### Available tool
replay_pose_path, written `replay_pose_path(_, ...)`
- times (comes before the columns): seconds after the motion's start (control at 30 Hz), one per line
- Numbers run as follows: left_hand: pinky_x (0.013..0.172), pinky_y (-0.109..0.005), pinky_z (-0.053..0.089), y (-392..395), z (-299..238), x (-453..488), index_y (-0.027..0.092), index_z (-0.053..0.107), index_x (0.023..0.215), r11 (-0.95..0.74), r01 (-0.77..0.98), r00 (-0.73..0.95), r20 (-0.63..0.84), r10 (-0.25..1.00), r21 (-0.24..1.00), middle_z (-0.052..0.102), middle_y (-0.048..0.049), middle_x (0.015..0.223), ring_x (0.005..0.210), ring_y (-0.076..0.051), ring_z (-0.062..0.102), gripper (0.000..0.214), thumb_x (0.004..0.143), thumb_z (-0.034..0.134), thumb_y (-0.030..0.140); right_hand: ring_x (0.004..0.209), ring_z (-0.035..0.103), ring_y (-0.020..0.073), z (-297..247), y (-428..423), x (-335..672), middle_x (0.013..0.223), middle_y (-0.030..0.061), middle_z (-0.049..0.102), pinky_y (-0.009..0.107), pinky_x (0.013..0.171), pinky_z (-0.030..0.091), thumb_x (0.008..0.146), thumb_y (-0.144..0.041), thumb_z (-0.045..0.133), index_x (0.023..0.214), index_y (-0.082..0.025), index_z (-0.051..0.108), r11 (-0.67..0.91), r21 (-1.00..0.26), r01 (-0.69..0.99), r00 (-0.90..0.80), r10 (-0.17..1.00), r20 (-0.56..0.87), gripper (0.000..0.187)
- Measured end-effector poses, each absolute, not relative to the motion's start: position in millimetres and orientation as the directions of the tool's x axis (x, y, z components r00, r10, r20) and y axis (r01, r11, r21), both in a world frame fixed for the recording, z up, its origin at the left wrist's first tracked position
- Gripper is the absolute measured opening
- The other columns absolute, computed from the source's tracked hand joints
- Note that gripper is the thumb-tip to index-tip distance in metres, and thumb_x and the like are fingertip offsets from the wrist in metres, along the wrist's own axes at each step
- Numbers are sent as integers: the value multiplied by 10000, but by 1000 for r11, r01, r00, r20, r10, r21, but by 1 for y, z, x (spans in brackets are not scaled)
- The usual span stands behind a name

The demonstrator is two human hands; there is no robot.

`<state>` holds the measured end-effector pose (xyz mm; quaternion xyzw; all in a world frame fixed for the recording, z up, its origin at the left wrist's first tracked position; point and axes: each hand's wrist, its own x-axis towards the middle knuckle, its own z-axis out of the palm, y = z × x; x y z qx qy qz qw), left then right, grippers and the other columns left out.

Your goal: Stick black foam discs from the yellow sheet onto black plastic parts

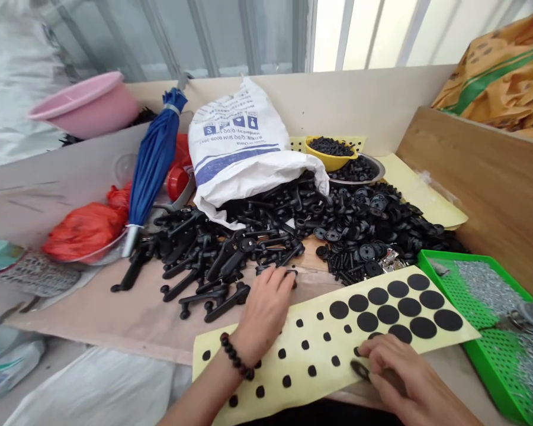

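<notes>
While a crinkled red plastic bag (86, 231) sits out at nine o'clock and a folded blue fabric umbrella (153, 157) leans at ten, the work is bunched between five and six. Toward eight: loose pile of black plastic lever-shaped parts (220, 263). Left hand (269, 299) at six, fingers curled down over a slim black part (294, 274); can't tell if they're closed on it or just resting. Pale yellow backing sheet (297, 362) spans six to four, passing under the left wrist: small black rounded pads (311, 371) toward its left, large flat black discs (409, 307) toward its right. Right hand (395, 361) at five, thumb and index bunched beside one pad, tilted black oval piece (359, 370) at the fingertips. Probably pinched; blur hides contact, can't confirm. Step, my read: right hand picking at the sheet. Next move would call for a clean edge peel, neighbouring pads undisturbed. Three o'clock: heaped round black plastic parts (382, 222). Four: bright green perforated plastic tray (491, 364) of silvery metal bits (488, 281).
</notes>
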<state>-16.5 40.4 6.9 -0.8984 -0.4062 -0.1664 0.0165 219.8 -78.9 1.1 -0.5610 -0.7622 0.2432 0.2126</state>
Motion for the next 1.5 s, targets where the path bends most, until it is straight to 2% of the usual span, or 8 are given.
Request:
replay_pose_path(0.27, 717, -351, 421, 68, 10, -3, 140, 601, 886, -663, 747, 656, 213, 725, -46, 579, -73, 873, 824, -216, 484, 196, 867, 426, 55, 982, 597, 210, 0, -83, 229, 999, 60, 637, 284, 803, 497, 862, -222, 463, 701, -222, 504, 122, -785, 607, -89, 992, 86, 166)
replay_pose_path(0.53, 826, -298, 452, 24, 15, -25, 194, 621, 913, -802, 486, 742, 321, 589, 347, 561, -79, 1094, 991, -188, 500, 325, 818, 383, -5, 964, 601, 240, -3, -74, 229, 989, 85, 646, 329, 810, 488, 851, -304, 494, 672, -216, 515, 70, -898, 434, -23, 998, 66, 201)
replay_pose_path(0.67, 865, -291, 468, 16, 16, -23, 188, 537, 1126, -634, 555, 669, 163, 725, 539, 584, -78, 1093, 998, -175, 544, 320, 844, 430, 84, 919, 615, 243, -5, -67, 224, 941, 82, 661, 338, 796, 491, 811, -312, 550, 652, -212, 541, 30, -943, 330, 20, 999, 39, 188)
replay_pose_path(0.87, 801, -450, 468, 33, 14, 17, 127, 496, 1185, -549, 771, 581, -2, 814, 323, 637, -126, 978, 920, -287, 586, 369, 817, 484, 145, 896, 623, 250, 0, -56, 218, 910, 96, 664, 346, 783, 503, 760, -363, 608, 599, -201, 542, -25, -974, 227, 48, 999, -14, 238)
replay_pose_path(0.97, 760, -356, 473, 38, 18, 23, 170, 510, 1156, -469, 663, 596, -33, 802, 584, 652, -65, 902, 830, -218, 598, 406, 774, 424, 64, 917, 611, 252, 1, -56, 219, 948, 100, 647, 349, 783, 504, 761, -398, 612, 608, -200, 530, -43, -988, 152, 64, 997, -33, 264)
replay_pose_path(1.1, 578, -223, 438, 30, 25, 19, 174, 510, 1183, -3, 328, 656, -225, 721, 945, 636, -32, 897, 641, -122, 547, 461, 729, 456, 117, 962, 589, 257, 4, -55, 221, 1022, 105, 624, 362, 793, 498, 782, -400, 592, 643, -202, 529, -56, -992, 110, 18, 998, -55, 251)
replay_pose_path(1.23, 516, -189, 352, 20, 30, 18, 161, 521, 1208, 263, 251, 700, -362, 616, 932, 606, -10, 827, 537, -73, 491, 543, 670, 473, 118, 973, 585, 254, 7, -50, 217, 1046, 105, 611, 352, 787, 494, 791, -366, 587, 650, -199, 525, -70, -993, 91, -41, 996, -74, 227)
replay_pose_path(1.5, 561, -220, 336, 16, 35, 16, 154, 559, 1194, 307, 269, 704, -404, 584, 913, 558, 22, 614, 581, -125, 483, 470, 737, 448, 178, 901, 595, 226, 8, -48, 210, 985, 86, 612, 326, 755, 488, 774, -299, 592, 649, -196, 535, -85, -995, 54, -36, 996, -87, 172)
